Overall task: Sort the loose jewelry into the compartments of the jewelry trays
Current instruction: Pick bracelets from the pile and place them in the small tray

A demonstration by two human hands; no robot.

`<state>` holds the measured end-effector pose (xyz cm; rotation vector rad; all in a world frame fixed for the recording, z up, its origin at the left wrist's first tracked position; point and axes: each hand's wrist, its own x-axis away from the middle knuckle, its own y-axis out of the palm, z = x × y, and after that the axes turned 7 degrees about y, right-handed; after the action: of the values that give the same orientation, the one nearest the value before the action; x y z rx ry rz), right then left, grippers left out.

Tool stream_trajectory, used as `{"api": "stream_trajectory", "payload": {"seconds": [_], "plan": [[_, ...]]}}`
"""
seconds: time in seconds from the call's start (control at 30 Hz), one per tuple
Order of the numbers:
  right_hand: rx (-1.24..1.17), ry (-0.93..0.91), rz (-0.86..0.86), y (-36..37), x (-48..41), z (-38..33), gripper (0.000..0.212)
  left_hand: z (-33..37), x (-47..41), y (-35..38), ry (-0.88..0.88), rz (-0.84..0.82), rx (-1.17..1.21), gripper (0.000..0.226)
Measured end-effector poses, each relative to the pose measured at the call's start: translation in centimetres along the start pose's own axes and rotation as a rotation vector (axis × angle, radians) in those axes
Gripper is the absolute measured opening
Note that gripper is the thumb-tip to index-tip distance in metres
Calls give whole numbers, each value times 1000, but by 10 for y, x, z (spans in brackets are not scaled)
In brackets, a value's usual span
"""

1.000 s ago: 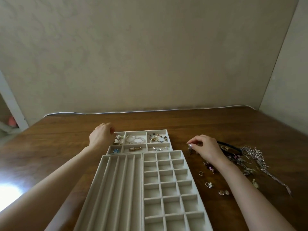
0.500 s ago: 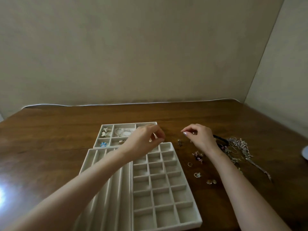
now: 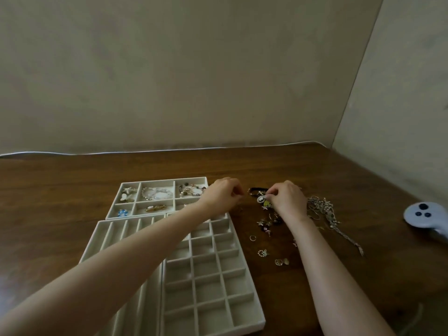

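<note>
Head view, hands: the left hand (image 3: 224, 194) was reached across the trays to the wooden table (image 3: 72, 190), its fingers curled inward; whether anything was pinched could not be told. The right hand (image 3: 287, 198) was lowered over the loose jewelry (image 3: 266, 224), thumb and forefinger closed on a small round pendant (image 3: 261, 199).
Head view, jewelry: the loose pieces were scattered on the table right of the trays, with a tangle of silver chains (image 3: 324, 209) just beyond the right wrist and a black band (image 3: 258, 189) between the hands.
Head view, trays: the small far tray (image 3: 157, 181) was already partly filled. The ring-slot tray (image 3: 104, 236) and the grid tray (image 3: 242, 275) were seen empty where not hidden by the left arm.
Step in hand: picking a piece out of the pile was judged to be under way.
Next move: the pendant would need to be lifted free of neighbouring pieces, carried leftward and released into one compartment.
</note>
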<state>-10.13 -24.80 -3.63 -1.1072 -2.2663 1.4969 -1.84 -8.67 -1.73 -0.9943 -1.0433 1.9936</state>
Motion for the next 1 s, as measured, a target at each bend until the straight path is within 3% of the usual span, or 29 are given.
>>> {"api": "stream_trajectory", "payload": {"seconds": [0.3, 0.57, 0.83, 1.0], "plan": [[22, 2, -45, -1, -3, 2, 16, 0, -48, 28, -62, -147, -147, 27], [-24, -4, -21, 0, -3, 0, 20, -1, -52, 31, 13, -50, -236, 15], [-65, -33, 238, -3, -6, 4, 20, 2, -45, 15, -118, 263, 310, 8], [-145, -12, 312, -4, -6, 7, 21, 1, -34, -1, -227, 432, 569, 7]]}}
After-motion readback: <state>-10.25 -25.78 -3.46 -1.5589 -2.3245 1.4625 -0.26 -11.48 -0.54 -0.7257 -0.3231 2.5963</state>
